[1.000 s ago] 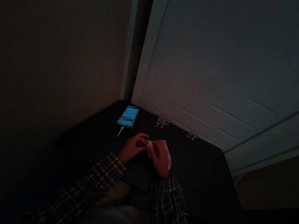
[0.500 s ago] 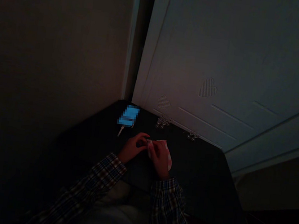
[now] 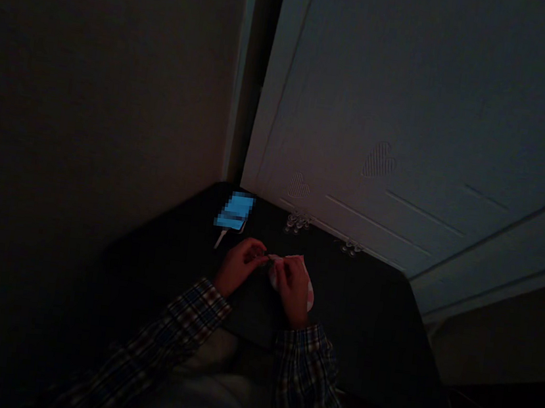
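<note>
In dim light, my right hand closes its fingertips on the upper left part of a soft-looking pink-and-white piece; its kind is unclear and my hand covers much of it. Just to the left, my left hand is closed in a pinch, thumb against fingers. Something small and thin seems to lie between its fingertips, too dark to name. The two hands are close together above the dark table, a small gap between their fingertips.
A phone with a lit, blurred screen lies at the back left, a white cable at its lower end. Several small shiny round objects cluster by the white panel; another small cluster sits farther right. A wall bounds the left.
My left hand has shifted slightly left, widening the gap between the fingertips. My right hand stays on the pink-and-white piece, almost unmoved.
</note>
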The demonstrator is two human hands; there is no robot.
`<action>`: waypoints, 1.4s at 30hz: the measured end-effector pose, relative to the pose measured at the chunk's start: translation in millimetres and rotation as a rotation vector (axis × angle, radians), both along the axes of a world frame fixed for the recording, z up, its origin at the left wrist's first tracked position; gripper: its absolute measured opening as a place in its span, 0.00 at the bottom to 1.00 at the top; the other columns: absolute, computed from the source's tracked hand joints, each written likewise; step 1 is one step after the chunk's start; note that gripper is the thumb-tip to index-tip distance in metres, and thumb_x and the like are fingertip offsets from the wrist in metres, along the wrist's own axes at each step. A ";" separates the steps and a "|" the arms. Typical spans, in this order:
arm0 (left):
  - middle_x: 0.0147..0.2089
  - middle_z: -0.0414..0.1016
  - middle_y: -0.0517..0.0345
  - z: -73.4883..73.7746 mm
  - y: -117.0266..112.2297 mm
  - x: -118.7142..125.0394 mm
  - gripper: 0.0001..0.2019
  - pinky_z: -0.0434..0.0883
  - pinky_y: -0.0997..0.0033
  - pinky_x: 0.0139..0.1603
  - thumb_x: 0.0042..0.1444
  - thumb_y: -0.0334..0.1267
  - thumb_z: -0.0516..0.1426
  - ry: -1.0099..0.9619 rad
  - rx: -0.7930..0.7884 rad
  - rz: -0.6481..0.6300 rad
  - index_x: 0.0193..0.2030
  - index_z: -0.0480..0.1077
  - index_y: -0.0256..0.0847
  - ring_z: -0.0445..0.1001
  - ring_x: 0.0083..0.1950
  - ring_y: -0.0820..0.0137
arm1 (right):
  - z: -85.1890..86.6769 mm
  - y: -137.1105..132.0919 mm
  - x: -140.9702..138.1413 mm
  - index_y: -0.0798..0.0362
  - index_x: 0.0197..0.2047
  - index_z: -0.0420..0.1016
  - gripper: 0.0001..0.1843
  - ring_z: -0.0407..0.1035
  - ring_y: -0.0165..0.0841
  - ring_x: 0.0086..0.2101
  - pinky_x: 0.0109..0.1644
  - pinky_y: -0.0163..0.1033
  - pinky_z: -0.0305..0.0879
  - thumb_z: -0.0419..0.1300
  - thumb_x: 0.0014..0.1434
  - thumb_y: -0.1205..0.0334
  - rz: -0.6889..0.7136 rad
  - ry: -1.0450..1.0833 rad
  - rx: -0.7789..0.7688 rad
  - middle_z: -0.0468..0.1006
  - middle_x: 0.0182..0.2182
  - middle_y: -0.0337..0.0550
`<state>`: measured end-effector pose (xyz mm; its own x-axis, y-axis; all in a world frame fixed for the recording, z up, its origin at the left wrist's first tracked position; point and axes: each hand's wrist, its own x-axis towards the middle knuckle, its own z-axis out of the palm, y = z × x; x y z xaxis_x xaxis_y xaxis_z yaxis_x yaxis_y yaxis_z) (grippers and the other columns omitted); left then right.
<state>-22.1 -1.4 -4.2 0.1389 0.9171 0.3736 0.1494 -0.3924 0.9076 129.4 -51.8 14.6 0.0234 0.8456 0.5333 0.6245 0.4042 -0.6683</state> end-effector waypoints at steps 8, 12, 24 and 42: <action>0.31 0.68 0.61 -0.2 -0.7 1.9 0.09 0.69 0.75 0.29 0.50 0.39 0.58 -0.110 -0.058 -0.066 0.37 0.64 0.40 0.70 0.30 0.74 | -2.6 1.3 5.0 0.51 0.40 0.70 0.13 0.65 0.32 0.39 0.40 0.36 0.61 0.47 0.63 0.58 -0.103 0.092 -0.005 0.71 0.37 0.43; 0.33 0.67 0.61 1.6 -1.6 2.3 0.09 0.71 0.74 0.32 0.50 0.39 0.58 -0.129 -0.081 -0.085 0.37 0.63 0.40 0.71 0.33 0.73 | -0.4 -0.3 3.8 0.51 0.39 0.70 0.12 0.65 0.33 0.39 0.42 0.37 0.61 0.47 0.63 0.59 -0.064 0.061 -0.006 0.71 0.36 0.44; 0.35 0.68 0.60 5.4 -4.6 2.2 0.08 0.71 0.70 0.39 0.49 0.36 0.57 -0.081 -0.059 -0.060 0.35 0.64 0.40 0.71 0.37 0.72 | 5.3 -1.8 1.9 0.51 0.47 0.68 0.15 0.63 0.34 0.47 0.53 0.42 0.57 0.44 0.64 0.63 -0.007 0.041 0.018 0.69 0.45 0.46; 0.35 0.68 0.60 5.0 -4.7 3.6 0.09 0.71 0.70 0.41 0.51 0.36 0.58 -0.249 -0.133 -0.264 0.37 0.62 0.39 0.72 0.36 0.73 | 4.3 -4.6 -3.1 0.52 0.45 0.67 0.14 0.65 0.33 0.42 0.49 0.41 0.60 0.45 0.64 0.58 0.002 0.014 0.006 0.72 0.40 0.45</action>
<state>-18.5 -6.0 0.8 0.2971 0.9046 0.3056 -0.1727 -0.2639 0.9490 126.4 -56.4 19.0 0.0295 0.8426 0.5377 0.6144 0.4090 -0.6747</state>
